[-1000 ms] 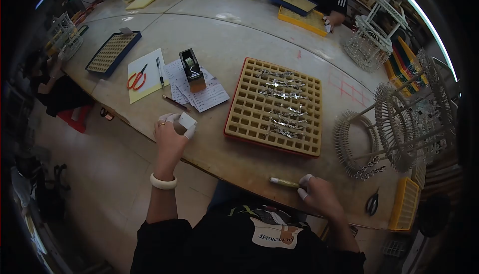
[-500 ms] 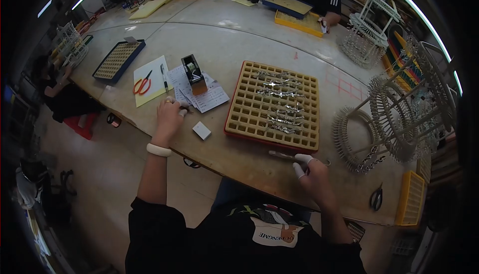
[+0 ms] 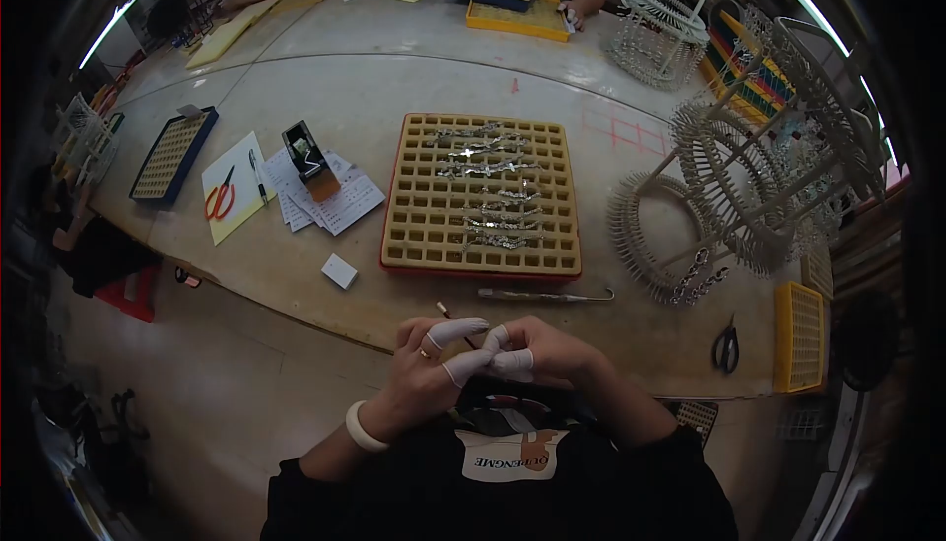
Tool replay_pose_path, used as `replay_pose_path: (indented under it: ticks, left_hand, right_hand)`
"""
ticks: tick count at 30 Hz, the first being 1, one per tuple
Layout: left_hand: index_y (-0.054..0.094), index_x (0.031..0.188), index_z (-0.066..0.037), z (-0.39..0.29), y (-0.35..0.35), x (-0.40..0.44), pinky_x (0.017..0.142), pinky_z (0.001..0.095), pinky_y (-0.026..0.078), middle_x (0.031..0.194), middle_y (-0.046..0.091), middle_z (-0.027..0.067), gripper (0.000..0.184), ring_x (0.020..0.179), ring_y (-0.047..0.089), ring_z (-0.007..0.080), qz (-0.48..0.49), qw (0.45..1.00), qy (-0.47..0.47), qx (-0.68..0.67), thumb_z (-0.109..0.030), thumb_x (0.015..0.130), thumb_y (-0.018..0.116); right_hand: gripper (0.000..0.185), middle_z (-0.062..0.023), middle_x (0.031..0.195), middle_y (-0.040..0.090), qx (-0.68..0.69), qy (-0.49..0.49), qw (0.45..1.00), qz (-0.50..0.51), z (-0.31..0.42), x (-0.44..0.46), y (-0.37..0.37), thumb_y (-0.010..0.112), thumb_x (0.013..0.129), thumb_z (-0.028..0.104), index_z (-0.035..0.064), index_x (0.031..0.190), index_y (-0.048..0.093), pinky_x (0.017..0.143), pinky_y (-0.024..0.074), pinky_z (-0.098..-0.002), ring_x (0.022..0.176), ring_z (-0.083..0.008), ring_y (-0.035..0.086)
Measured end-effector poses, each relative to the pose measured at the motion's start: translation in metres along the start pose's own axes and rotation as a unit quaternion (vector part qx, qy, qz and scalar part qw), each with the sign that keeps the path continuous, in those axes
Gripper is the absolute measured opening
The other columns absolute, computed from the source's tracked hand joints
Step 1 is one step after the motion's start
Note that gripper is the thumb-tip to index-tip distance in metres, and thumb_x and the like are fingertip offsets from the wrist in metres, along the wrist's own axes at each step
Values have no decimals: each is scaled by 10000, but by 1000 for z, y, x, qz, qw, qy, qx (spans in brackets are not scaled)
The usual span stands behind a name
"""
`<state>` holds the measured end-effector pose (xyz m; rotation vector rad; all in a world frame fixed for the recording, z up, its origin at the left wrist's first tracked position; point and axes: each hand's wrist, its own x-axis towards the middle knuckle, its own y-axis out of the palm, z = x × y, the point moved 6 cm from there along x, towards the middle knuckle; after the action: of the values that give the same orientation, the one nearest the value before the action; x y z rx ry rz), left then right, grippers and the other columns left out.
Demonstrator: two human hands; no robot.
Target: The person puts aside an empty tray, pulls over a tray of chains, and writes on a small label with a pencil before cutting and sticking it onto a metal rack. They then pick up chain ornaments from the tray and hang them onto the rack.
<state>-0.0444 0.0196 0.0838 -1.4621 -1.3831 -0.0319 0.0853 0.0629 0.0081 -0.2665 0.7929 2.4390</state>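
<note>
My left hand and my right hand meet at the table's front edge, white finger cots on their thumbs and index fingers. A thin brown stick with a pale tip runs between my left index finger and thumb; its lower end goes out of sight at the fingertips. My right thumb and index finger are pinched together there, hiding whatever is in them. Just beyond lies a slim metal tool with a hooked end. Behind it stands a red tray with a beige gridded insert, bearing several silver chains.
To the left are a small white box, a black tape dispenser, printed papers, red-handled scissors and a blue tray. Wire racks, dark pliers and a yellow tray stand right. People sit opposite.
My left hand has come from beside the papers to meet my right hand, bringing the stick into plain view. My right hand has left the hooked tool. The camera view has shifted right.
</note>
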Motion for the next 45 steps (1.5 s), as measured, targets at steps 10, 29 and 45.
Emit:
replay_pose_path:
  ticks: [10,29,45]
  left_hand:
    - [449,1230,26,109,-59,-30,974,404,333,1246,454,175,570,1087,459,338,-62,931,-318,169,-130,740,696]
    - [472,1144,-72,19,59,-34,888,392,328,1134,511,84,597,1045,463,275,77,980,-181,21,-216,638,754]
    - [639,1013,-183,17,65,-54,930,427,306,1260,456,86,410,1170,404,294,104,990,-88,34,-311,640,752]
  right_hand:
    - [148,-48,771,606,-27,-188,965,-179,17,-49,-47,591,805,35,29,945,543,576,446,-235,686,-134,608]
    - [240,1,611,503,-84,-178,924,-329,7,-18,-36,513,931,262,57,808,491,455,355,-208,503,-58,472]
    - [329,-10,515,409,-267,-246,850,-383,-2,-18,-31,642,800,38,41,615,370,428,312,-264,483,-61,340]
